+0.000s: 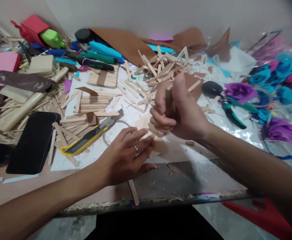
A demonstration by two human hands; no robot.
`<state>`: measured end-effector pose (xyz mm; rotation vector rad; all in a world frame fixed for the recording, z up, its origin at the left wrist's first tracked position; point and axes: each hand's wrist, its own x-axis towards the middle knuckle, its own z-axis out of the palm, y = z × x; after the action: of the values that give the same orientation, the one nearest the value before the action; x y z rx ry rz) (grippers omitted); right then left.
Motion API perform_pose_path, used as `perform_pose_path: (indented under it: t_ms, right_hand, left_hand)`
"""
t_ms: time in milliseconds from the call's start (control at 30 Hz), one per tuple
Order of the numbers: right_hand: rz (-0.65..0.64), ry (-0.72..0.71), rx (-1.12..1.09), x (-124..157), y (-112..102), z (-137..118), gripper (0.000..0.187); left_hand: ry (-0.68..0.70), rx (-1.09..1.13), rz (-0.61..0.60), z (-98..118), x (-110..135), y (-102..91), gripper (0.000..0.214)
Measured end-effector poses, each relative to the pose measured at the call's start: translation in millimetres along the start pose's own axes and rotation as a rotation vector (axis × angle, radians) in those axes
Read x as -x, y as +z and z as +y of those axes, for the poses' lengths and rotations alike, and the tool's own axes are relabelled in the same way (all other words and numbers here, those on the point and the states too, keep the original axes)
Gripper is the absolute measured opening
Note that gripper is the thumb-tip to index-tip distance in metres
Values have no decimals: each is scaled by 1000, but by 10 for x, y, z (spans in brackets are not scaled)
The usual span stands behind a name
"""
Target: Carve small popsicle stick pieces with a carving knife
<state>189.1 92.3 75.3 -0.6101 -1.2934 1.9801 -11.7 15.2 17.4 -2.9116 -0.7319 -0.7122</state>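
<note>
Head view. The right hand (186, 115), fingers curled, grips a small brown piece (169, 100), largely hidden, above the table (176, 185). The left hand (128, 153), fingers extended and slightly spread, overlies pale flat pieces (161, 146); contact is indeterminable. A yellow utility knife (86, 138) lies to its left; loose craft sticks (158, 66) lie beyond both hands.

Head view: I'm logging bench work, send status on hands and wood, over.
Right hand curled, contents unclear. Left hand open by pale wood pieces, contact unclear. Yellow cutter lies near left hand.
</note>
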Motion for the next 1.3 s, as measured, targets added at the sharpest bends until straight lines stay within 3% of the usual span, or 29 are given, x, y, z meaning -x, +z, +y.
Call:
perform_pose_path:
  t_ms: [133,267,767,1000,1200,1300]
  right_hand:
    - [-16,83,-19,-4,3,-4,69]
    - [57,33,7,-2,33,48,71]
    - [15,-24,17,53,76,117,67]
    - [-1,-118,-29,52,54,213,63]
    - [161,-287,29,142,124,394,63]
    - [236,-299,-40,143,176,416,67]
  left_hand:
    - [11,3,27,-5,4,7,44]
    - [5,8,16,2,0,3,42]
    - [-11,-7,-20,15,-2,-8,40]
    - [-22,22,-40,10,-16,-20,40]
    - [-26,31,22,-1,-8,15,40]
    - [-24,32,42,2,-7,29,42]
